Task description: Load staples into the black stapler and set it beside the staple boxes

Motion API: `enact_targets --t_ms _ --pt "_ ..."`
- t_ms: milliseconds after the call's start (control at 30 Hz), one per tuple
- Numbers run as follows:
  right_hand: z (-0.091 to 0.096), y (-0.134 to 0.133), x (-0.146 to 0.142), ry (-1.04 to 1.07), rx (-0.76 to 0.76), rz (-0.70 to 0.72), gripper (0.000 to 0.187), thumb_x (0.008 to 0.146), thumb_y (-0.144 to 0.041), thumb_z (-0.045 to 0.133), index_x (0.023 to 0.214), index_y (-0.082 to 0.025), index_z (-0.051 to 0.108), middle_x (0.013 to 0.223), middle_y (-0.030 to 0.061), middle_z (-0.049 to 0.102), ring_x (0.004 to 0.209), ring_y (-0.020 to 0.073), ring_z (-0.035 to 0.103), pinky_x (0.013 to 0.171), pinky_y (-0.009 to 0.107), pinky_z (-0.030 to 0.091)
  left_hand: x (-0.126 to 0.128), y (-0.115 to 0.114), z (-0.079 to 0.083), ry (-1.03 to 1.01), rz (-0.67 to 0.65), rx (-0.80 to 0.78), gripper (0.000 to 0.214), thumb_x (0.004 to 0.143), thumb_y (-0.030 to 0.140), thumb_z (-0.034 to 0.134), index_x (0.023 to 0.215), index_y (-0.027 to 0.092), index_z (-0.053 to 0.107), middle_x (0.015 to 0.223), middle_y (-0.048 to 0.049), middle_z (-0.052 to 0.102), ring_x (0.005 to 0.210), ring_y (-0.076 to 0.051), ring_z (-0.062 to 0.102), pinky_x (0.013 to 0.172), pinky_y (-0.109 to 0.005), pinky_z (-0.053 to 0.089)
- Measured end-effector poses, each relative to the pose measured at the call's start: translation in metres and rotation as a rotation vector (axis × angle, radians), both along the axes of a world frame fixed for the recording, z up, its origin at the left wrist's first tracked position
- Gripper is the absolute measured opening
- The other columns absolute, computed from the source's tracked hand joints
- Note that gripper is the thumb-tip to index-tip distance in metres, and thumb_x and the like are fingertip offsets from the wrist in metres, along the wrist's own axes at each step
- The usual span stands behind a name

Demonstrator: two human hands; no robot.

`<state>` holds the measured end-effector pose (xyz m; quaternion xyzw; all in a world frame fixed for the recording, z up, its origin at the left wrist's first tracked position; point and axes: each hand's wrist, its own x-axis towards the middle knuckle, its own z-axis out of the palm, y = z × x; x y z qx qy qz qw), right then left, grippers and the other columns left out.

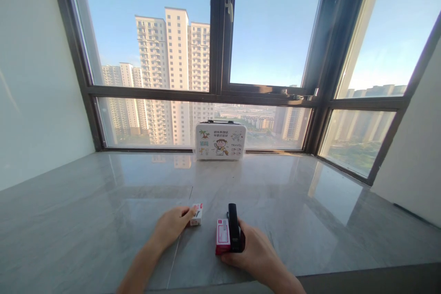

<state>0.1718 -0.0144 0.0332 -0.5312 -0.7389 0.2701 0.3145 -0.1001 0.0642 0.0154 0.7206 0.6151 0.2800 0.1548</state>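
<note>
My left hand (173,225) is closed on a small white box (196,216) with pink and dark print, its thumb lying across the top. My right hand (253,245) is wrapped round a black stapler (234,227) that stands on the grey stone surface. Directly left of the stapler, against it, is a white and magenta box (223,235); my right thumb reaches to its lower edge. The fingers behind the stapler are mostly hidden. A short gap separates the small white box from the magenta one.
A white case (220,142) with cartoon prints and a dark handle stands at the back against the window. The grey stone sill (113,229) runs wall to wall, with its front edge at the lower right. A dark window frame (220,96) rises behind.
</note>
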Motion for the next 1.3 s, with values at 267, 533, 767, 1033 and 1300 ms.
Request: enact_targets --t_ms 267,533,767,1033,1300 --pt "-0.006 0.012 0.0 -0.036 0.009 0.045 0.054 0.066 -0.04 0.082 0.115 -0.025 0.067 0.089 0.0 0.076 0.08 0.0248 0.068 0.066 0.026 0.04 0.064 -0.001 -0.005 0.078 -0.195 -0.066 0.073 0.1 0.064 0.017 0.068 0.024 0.069 0.052 -0.001 0.065 0.062 -0.018 0.065 0.06 -0.026 0.035" --pt "-0.015 0.015 0.0 -0.098 -0.016 0.034 0.054 0.07 -0.043 0.079 0.12 -0.026 0.067 0.091 0.0009 0.075 0.083 0.0266 0.068 0.065 0.028 0.039 0.059 -0.003 -0.006 0.113 -0.194 -0.073 0.071 0.1 0.063 0.022 0.075 0.023 0.075 0.062 -0.002 0.07 0.067 -0.018 0.064 0.064 -0.027 0.037" --pt "-0.018 0.015 0.0 -0.084 -0.037 0.068 0.051 0.071 -0.045 0.079 0.116 -0.024 0.067 0.09 0.0018 0.075 0.082 0.0269 0.067 0.066 0.028 0.039 0.065 -0.007 -0.007 0.144 -0.027 0.013 0.072 0.102 0.06 0.019 0.093 0.017 0.076 0.094 -0.0145 0.076 0.083 -0.022 0.067 0.067 -0.031 0.035" --pt "-0.015 0.02 -0.001 -0.096 -0.075 0.086 0.045 0.069 -0.04 0.078 0.11 -0.022 0.07 0.084 0.0018 0.075 0.077 0.0258 0.066 0.063 0.029 0.039 0.065 -0.002 -0.005 0.19 -0.018 0.019 0.062 0.1 0.061 0.028 0.094 0.025 0.077 0.097 -0.0112 0.077 0.091 -0.024 0.068 0.071 -0.031 0.038" --pt "-0.011 0.017 -0.001 -0.081 -0.044 0.08 0.046 0.069 -0.04 0.079 0.11 -0.022 0.07 0.093 0.0033 0.075 0.082 0.0259 0.066 0.065 0.028 0.038 0.067 0.0 -0.008 0.191 -0.059 0.028 0.062 0.103 0.055 0.022 0.097 0.026 0.076 0.102 -0.0104 0.077 0.095 -0.024 0.069 0.076 -0.031 0.041"
